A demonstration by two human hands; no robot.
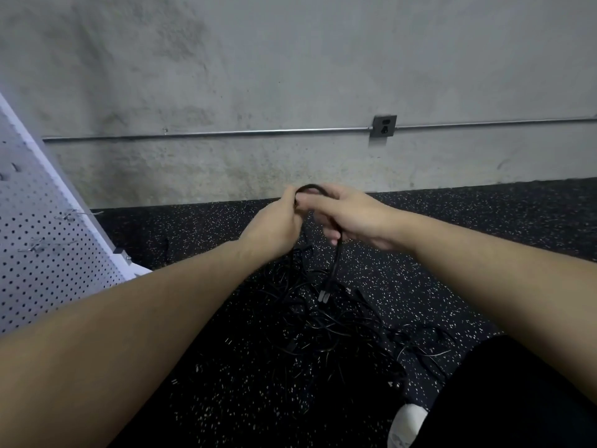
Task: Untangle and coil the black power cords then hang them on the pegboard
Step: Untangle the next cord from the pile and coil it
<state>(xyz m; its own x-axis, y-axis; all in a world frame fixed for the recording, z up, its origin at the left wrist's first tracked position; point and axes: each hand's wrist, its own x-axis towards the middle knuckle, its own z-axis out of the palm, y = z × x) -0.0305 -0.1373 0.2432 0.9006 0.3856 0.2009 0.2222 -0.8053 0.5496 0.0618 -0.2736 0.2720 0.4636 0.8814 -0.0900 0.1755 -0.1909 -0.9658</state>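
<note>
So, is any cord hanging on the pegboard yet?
No: the pegboard hooks are bare, while both hands grip one cord above the tangled pile.

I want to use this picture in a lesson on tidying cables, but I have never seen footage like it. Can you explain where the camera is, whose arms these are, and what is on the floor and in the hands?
There is no machine: one camera worn on a person's head looks forward and down, so both arms are that person's own. The left hand and right hand meet above the floor and together grip a loop of black power cord, whose plug end hangs down. Below lies a tangled heap of cords on the speckled floor. At left leans a white pegboard with hooks.
</note>
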